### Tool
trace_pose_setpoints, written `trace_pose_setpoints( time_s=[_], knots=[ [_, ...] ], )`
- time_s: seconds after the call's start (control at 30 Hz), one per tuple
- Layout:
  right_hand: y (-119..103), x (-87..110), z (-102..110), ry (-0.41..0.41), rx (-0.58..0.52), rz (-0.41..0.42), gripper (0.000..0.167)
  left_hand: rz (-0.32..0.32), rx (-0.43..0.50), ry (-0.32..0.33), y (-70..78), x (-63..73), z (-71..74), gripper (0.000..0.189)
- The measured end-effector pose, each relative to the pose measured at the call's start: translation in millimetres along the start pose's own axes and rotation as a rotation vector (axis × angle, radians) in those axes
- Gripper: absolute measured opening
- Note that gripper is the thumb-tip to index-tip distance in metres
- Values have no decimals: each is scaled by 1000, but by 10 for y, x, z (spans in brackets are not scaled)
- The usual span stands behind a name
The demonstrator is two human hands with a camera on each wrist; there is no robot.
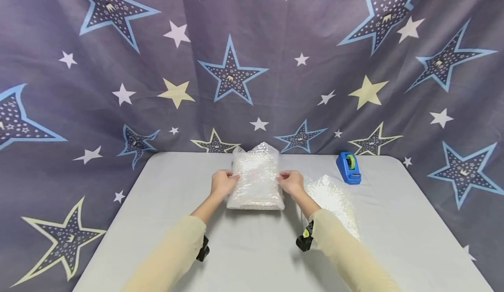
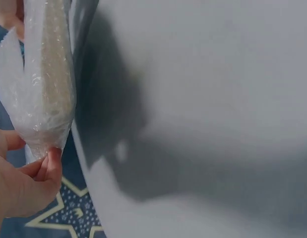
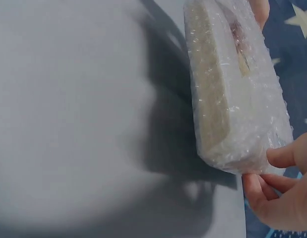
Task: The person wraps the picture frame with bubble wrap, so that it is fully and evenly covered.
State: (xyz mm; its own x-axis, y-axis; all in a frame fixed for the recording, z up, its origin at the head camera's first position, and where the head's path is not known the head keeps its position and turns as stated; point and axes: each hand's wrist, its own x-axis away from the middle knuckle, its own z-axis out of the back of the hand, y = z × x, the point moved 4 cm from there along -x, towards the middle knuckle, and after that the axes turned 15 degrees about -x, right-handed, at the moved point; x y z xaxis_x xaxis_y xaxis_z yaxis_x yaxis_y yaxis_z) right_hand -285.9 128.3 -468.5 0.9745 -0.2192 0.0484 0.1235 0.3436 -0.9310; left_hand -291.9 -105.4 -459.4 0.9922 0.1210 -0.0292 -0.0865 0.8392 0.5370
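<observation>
A package in bubble wrap [image 1: 256, 180] is held up at the far middle of the table, between both hands. Through the clear wrap show a thick block's tan side [image 3: 210, 84] and, in the right wrist view, a dark reddish patch on its face. My left hand [image 1: 222, 182] pinches the wrap at the package's left side, thumb and fingertips on the gathered plastic. At the opposite side my right hand [image 1: 292, 181] pinches the wrap the same way. Loose wrap stands up in points along the package's far edge.
Another sheet of bubble wrap [image 1: 330, 200] lies on the table to the right, partly under my right forearm. Behind it stands a blue tape dispenser [image 1: 348, 168] with a green roll. A star-patterned curtain [image 1: 252, 64] hangs behind the white table [image 1: 173, 178].
</observation>
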Motion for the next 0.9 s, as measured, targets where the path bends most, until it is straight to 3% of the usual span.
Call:
trace_pose_setpoints(
  time_s=[0.17,0.37,0.67,0.77,0.8,0.9],
  knots=[
    [143,-28,78,-46,27,19,26,36,16,-39,26,27,-180,36],
    [265,40,80,-110,47,47,30,68,8,-53,-54,99,-311,35],
    [223,81,100,-114,33,3,32,69,32,-39,-93,154,-317,33],
    [316,-8,83,-122,22,-21,31,61,42,-40,-83,150,-311,33],
    [472,-121,57,-138,-22,27,30,55,40,-42,-82,147,-309,33],
    [531,-163,56,-162,-41,16,31,35,34,-50,-100,137,-310,35]
  ],
)
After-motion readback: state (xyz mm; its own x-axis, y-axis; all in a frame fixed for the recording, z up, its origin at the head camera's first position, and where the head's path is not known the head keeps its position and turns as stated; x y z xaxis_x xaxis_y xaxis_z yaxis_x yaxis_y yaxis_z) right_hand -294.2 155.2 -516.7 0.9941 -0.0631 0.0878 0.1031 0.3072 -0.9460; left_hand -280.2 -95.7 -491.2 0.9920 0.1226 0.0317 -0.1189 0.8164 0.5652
